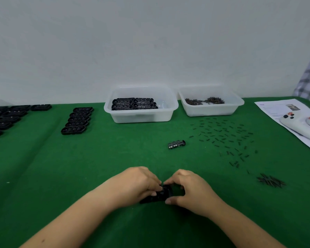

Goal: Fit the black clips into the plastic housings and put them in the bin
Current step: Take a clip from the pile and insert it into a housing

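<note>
Two hands — left (140, 181), right (188, 187) — grip one housing (157, 196); two bins (141, 111).

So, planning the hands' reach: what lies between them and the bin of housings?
Head view: one lone housing lying on bare green cloth.

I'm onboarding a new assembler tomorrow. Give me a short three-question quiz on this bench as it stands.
1. True or false: both hands grip one black housing low over the green cloth.
2. Which white bin holds the neatly stacked housings? A) the left bin B) the right bin
3. Fill in: the loose black clips lie scattered in front of the ____ bin.

Key:
1. True: the left hand and right hand both hold it.
2. A
3. right
</note>
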